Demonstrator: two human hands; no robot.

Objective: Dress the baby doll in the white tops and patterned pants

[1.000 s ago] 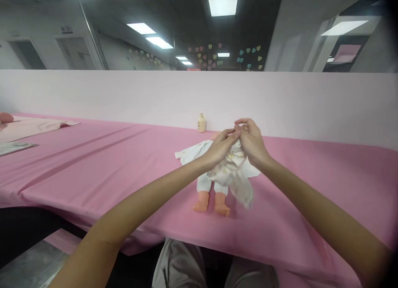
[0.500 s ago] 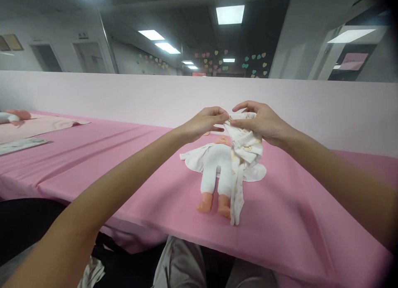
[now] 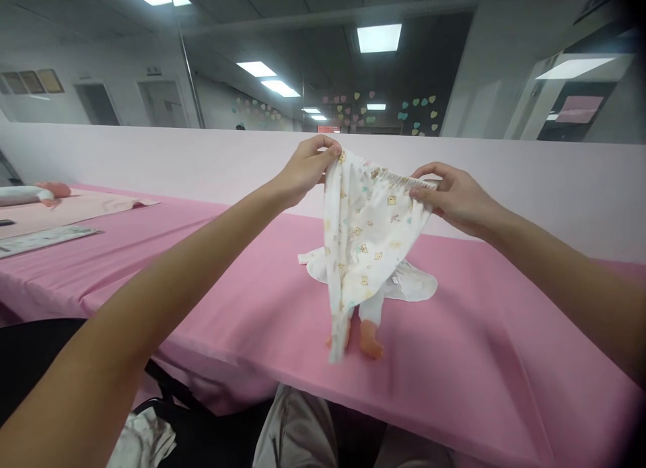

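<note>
Small white baby pants [image 3: 376,229] with a bear print and a gathered elastic waist hang stretched between my two hands. My left hand [image 3: 309,165] pinches the left end of the waistband, a little higher than the other. At the right end, my right hand [image 3: 451,195] grips the waistband between thumb and fingers. Behind and below the pants lies a baby doll [image 3: 371,337] on its back, feet towards me. Its head and most of its body are hidden by the cloth. An open white top [image 3: 416,283] spreads out beneath the doll.
A pink cloth covers the table [image 3: 242,273], which meets a pale low wall [image 3: 202,155] with glass above. On the left lie another doll [image 3: 30,193], a light pink mat [image 3: 95,209] and a flat patterned strip [image 3: 45,239]. Crumpled cloth [image 3: 144,441] rests on a black chair below.
The bunched pants have been spread open and raised by the waistband. My left hand has moved up and left, my right hand slightly right. The pants now hang in front of the doll.
</note>
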